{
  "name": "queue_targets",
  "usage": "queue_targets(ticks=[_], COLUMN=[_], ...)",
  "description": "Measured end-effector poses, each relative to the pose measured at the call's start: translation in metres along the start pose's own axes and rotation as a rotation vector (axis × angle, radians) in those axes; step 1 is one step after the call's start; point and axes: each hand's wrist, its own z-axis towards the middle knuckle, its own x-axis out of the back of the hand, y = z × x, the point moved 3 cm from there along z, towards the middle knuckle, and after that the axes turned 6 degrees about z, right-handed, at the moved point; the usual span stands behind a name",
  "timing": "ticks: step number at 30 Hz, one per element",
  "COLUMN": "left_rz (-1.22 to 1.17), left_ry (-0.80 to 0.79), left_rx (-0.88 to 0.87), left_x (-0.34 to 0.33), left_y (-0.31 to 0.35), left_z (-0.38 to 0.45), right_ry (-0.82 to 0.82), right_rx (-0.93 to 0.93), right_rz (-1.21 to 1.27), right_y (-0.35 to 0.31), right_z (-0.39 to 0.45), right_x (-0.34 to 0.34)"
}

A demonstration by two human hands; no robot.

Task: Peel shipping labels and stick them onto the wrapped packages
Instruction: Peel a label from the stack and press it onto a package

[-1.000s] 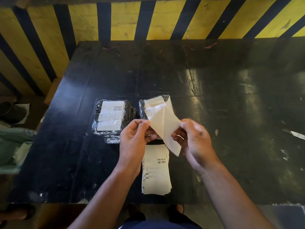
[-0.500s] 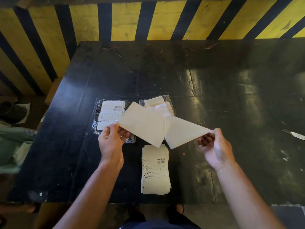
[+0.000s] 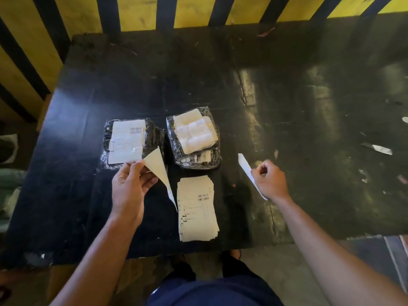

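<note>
Two plastic-wrapped packages lie side by side on the black table (image 3: 276, 96). The left package (image 3: 154, 138) carries a printed shipping label (image 3: 127, 141). The right package (image 3: 194, 161) shows pale contents under its wrap and a small barcode strip. A stack of labels (image 3: 196, 217) lies in front of the right package. My left hand (image 3: 130, 186) pinches a cream sheet (image 3: 157, 168) that hangs down beside the stack. My right hand (image 3: 269, 180) grips a second white sheet (image 3: 244, 163), seen almost edge-on, right of the packages. I cannot tell which sheet is the label.
A knife blade (image 3: 378, 148) and paper scraps (image 3: 362, 173) lie on the table's right side. A yellow-and-black striped barrier (image 3: 143, 14) stands behind the table. Bags and cloth (image 3: 11, 180) sit on the floor at the left.
The two sheets, joined and overlapping before, have come fully apart. My hands have moved away from each other, the left one down-left, the right one further right.
</note>
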Motion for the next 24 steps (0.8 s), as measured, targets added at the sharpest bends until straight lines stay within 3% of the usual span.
queue_targets(ticks=[8,13,17,19,24], left_rz=[0.078,0.072,0.056,0.048,0.012], left_ry=[-0.111,-0.123,-0.071,-0.048,0.004], left_rx=[0.07,0.103,0.123,0.12,0.12], left_x=[-0.032,-0.043,-0.052,-0.056,-0.065], left_y=[-0.026,-0.034,-0.035,-0.034,-0.033], left_z=[-0.023,-0.029,-0.03,-0.03,-0.031], right_ry=[-0.27,-0.225,0.042,0.08,0.126], right_rx=[-0.045,-0.007,0.345,0.562,0.803], right_rz=[-0.207,-0.326,-0.082,0.026,-0.111], right_y=[0.059,0.063,0.003,-0.044,-0.097], right_z=[-0.007,-0.015,-0.048,-0.08,-0.126], right_x=[-0.061,-0.05,-0.026,-0.02,-0.032])
